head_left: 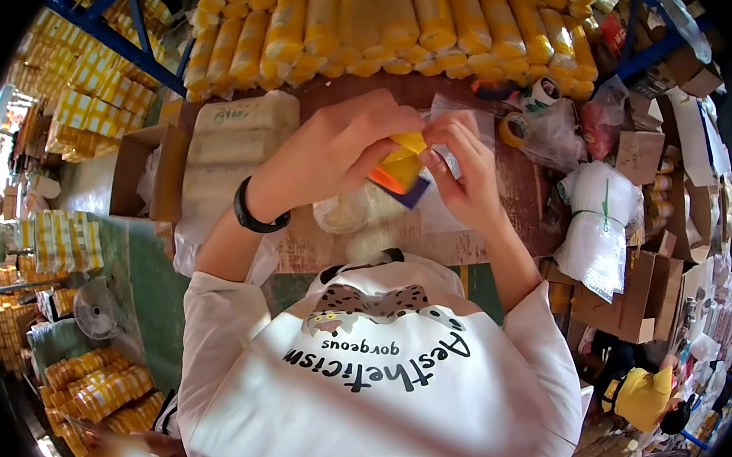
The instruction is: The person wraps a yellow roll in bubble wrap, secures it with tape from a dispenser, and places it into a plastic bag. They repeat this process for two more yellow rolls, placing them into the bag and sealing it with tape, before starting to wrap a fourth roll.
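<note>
Both my hands are raised over the middle of the reddish-brown table (519,208), close together. My left hand (363,138), with a black band on its wrist, pinches a small yellow, orange and dark-blue flat packet (400,172) from the left. Opposite it, my right hand (464,165) has thumb and fingertips closed on the packet's yellow upper edge. Part of the packet is hidden behind my fingers. Just below my left hand lies a round, pale plastic-wrapped bundle (341,213). A clear plastic sheet or bag (442,214) spreads on the table beneath my right hand.
Yellow-wrapped rolls (358,18) are stacked along the back. A long pale wrapped package (239,148) and an open cardboard box (147,173) sit left. At right are a yellow tape roll (514,129) and a bubble-wrap bundle (598,227). A person in yellow (639,398) is lower right.
</note>
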`<state>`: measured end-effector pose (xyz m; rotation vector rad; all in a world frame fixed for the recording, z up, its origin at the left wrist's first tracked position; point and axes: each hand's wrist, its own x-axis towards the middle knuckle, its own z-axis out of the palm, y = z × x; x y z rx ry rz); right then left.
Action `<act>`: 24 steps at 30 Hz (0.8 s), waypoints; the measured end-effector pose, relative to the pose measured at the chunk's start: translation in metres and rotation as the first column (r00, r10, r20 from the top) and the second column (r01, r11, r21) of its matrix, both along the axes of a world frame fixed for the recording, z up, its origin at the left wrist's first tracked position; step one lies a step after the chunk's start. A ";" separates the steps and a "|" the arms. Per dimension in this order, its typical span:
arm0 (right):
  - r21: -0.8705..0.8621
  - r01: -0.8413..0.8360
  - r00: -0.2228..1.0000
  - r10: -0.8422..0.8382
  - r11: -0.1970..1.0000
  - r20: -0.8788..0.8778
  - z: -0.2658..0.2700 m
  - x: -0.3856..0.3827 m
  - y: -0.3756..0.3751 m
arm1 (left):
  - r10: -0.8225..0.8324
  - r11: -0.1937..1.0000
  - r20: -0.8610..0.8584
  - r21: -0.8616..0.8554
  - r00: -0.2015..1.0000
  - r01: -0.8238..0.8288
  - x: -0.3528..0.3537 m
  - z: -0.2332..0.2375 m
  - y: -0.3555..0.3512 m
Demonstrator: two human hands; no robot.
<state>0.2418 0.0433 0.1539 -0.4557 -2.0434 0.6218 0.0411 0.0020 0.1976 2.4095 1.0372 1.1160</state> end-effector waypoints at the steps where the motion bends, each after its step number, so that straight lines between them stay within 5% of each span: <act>1: -0.047 -0.001 1.000 0.000 0.999 -0.027 -0.005 -0.002 0.000 | 0.016 1.000 -0.015 -0.001 1.000 -0.016 0.000 0.000 -0.001; 9: -0.190 -0.017 0.994 -0.004 0.982 -0.111 -0.022 -0.008 -0.003 | 0.096 0.991 0.093 -0.106 0.991 -0.086 0.004 -0.008 -0.007; 12: -0.184 0.027 0.998 -0.038 0.982 -0.058 -0.020 0.000 -0.006 | 0.069 0.998 0.025 -0.014 0.997 -0.068 0.008 -0.007 -0.008; 18: 0.143 0.145 0.987 -0.134 0.979 -0.087 -0.024 0.004 -0.004 | 0.119 0.992 -0.096 -0.027 0.988 -0.122 0.018 0.000 -0.013; 24: 0.082 0.014 0.999 -0.011 0.997 -0.030 -0.018 0.014 0.012 | 0.196 0.978 -0.042 0.075 0.980 -0.193 0.019 -0.002 -0.004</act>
